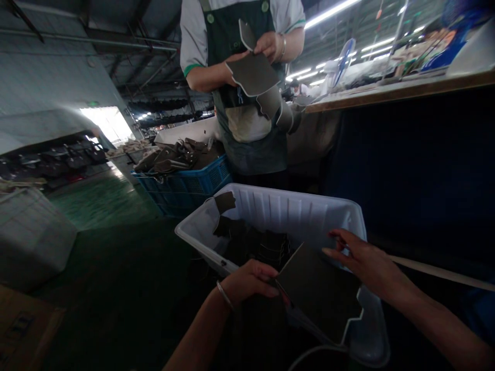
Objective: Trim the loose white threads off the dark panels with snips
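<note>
Your left hand (247, 283) grips 1 panel (319, 291); your right hand (359, 256) spreads, empty. Pieces (270, 247) lie in the bin (297, 208), remainder unclear.

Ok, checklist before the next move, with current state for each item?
1. Left hand holds the dark panel: ok, fingers at its left corner.
2. Right hand grips the panel: not ok, fingers spread, no grip visible.
3. Co-worker's hands clear of the white bin: ok, they hold grey pieces beyond and above it.
4. Dark pieces in the bin neatly stacked: cannot tell, too dark.
5. Panel's underside undamaged: cannot tell, hidden.
</note>
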The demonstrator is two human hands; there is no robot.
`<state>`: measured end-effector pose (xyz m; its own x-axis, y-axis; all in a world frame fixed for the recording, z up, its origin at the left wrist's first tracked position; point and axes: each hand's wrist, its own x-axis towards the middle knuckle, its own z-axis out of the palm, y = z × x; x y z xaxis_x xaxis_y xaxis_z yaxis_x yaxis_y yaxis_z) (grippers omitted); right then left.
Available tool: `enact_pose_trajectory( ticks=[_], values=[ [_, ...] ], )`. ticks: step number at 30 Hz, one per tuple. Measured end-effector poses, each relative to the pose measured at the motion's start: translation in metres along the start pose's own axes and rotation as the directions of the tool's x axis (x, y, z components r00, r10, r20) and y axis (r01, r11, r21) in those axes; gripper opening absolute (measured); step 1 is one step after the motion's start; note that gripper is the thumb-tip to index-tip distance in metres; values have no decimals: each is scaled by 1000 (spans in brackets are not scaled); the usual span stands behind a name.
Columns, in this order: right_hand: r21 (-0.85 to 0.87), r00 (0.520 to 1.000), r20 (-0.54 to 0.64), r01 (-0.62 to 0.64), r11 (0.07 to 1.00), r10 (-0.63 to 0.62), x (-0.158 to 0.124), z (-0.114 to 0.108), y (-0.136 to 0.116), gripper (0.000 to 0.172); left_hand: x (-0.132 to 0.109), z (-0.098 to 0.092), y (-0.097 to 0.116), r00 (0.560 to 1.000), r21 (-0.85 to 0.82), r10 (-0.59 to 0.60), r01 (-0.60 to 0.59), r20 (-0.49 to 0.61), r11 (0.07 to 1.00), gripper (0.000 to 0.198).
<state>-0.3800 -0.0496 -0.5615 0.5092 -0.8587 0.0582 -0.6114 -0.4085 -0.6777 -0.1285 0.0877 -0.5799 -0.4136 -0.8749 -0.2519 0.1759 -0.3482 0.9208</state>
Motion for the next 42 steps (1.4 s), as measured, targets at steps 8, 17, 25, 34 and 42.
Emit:
enact_pose_trajectory(
  ticks=[8,17,25,34,42],
  values=[
    [207,885,443,57,977,-145,-43,35,-55,52,12,8,2,1000,12,-15,16,-16,1000,28],
    [152,892,400,162,975,-211,-38,60,-39,41,7,12,5,1000,37,25,-25,-8,999,37],
    [90,893,402,184,979,-204,-46,56,-57,43,9,16,0,997,47,35,-32,-63,998,38],
    [278,928,370,-63,959,-46,-43,68,-65,43,2,19,12,983,205,45,-8,-177,979,38],
    [394,911,412,-173,903,-5,-37,81,-53,44,2,21,16,972,379,106,-18,-212,925,33]
  ],
)
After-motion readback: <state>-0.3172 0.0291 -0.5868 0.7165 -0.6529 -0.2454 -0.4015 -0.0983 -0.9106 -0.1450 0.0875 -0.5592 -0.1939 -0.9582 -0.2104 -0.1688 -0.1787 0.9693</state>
